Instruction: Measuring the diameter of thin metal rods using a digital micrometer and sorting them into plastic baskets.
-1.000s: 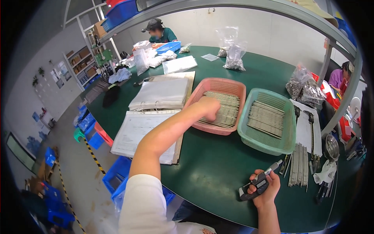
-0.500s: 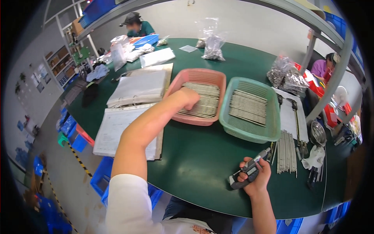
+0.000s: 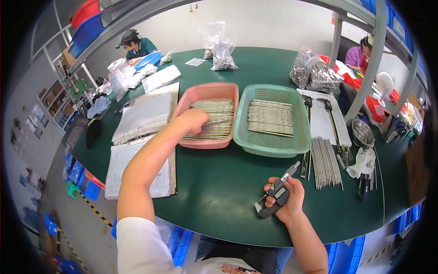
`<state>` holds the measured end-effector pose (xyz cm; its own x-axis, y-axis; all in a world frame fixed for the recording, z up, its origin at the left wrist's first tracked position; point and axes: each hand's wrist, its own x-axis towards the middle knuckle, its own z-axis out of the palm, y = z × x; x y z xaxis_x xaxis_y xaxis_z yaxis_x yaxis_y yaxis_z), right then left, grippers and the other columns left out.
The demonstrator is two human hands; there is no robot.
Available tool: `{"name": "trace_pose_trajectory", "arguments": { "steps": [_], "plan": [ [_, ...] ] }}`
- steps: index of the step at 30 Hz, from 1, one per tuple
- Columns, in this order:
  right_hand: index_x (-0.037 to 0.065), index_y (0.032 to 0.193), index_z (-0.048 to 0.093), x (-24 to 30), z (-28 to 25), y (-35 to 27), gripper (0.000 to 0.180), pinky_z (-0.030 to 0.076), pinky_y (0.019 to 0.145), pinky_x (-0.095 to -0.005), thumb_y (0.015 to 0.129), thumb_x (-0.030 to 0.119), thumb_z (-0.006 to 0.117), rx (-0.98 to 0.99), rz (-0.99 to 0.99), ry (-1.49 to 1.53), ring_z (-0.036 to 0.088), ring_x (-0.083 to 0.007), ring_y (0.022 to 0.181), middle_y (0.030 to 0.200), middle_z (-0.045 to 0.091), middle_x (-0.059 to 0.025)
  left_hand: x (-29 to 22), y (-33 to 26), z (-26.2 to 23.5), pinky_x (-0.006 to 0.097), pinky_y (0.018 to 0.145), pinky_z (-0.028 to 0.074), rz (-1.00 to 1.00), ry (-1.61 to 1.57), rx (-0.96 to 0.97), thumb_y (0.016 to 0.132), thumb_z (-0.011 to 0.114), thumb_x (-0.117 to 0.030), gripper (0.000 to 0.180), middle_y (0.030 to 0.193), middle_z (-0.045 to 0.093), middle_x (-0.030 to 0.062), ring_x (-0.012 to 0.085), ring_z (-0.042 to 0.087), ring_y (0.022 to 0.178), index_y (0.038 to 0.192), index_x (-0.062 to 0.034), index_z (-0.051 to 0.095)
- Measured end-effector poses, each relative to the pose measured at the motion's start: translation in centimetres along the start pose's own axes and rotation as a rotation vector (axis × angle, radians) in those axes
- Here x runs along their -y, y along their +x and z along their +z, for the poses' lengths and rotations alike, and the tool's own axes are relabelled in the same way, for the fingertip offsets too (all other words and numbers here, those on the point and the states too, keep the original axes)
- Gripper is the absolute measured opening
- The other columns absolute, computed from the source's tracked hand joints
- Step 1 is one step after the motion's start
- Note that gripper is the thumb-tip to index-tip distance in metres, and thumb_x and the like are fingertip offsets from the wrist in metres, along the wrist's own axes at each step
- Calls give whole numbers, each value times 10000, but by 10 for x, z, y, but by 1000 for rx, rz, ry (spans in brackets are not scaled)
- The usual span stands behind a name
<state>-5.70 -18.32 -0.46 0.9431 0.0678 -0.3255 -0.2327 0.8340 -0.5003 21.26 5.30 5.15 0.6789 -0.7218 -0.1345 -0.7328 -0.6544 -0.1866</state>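
Nearest, a digital micrometer (image 3: pixel 280 195) is gripped in the curled fingers of the right hand (image 3: pixel 293 202) above the green worktop (image 3: pixel 219 182). Farther off, metal rods (image 3: pixel 218 107) are held in a pink basket (image 3: pixel 205 144), where they are touched by the left hand (image 3: pixel 194 121) (whether one is grasped cannot be told). Beside it, more rods (image 3: pixel 270 118) are contained in a green basket (image 3: pixel 273 150); beyond, bagged parts (image 3: pixel 224 62) are seen.

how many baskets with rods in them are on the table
2: the pink basket, with the left hand over its rods, and the green basket to its right. I see no others, nor any sign of one hidden.
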Motion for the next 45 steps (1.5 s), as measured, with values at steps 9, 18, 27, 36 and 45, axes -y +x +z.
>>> {"name": "trace_pose_trajectory", "arguments": {
  "steps": [9,18,27,36,45],
  "plan": [
    [-5,873,479,1,1,-5,591,379,411,-277,813,535,247,3,-120,-78,435,-202,423,710,533,-168,-111,-69,-24,308,667,520,70,-1667,-694,793,464,-25,55,844,440,58,169,527,810,838,-28,431],
    [-2,876,478,9,6,-3,558,369,370,-251,856,487,209,14,-143,-39,414,-170,385,705,533,-171,-184,-87,31,358,682,539,134,-2426,-131,816,451,-33,93,886,410,75,248,554,870,893,-32,400],
    [-12,880,491,10,3,-6,591,373,395,-234,850,498,195,95,-4,24,439,-151,408,706,547,-143,-188,-92,36,351,668,540,79,-2377,-22,818,457,-44,102,880,405,78,246,548,863,899,-38,396],
    [-7,878,491,8,3,-5,583,376,367,-255,868,476,163,70,8,16,411,-170,363,713,537,-191,-192,-91,37,343,657,541,87,-2327,6,817,460,-44,99,880,407,81,245,546,864,897,-39,402],
    [-26,873,493,8,2,-6,599,373,391,-227,831,513,236,96,14,33,447,-153,401,700,556,-157,-193,-91,37,336,648,543,74,-2318,10,818,463,-48,96,874,408,78,239,548,858,893,-42,405]
  ]
}}
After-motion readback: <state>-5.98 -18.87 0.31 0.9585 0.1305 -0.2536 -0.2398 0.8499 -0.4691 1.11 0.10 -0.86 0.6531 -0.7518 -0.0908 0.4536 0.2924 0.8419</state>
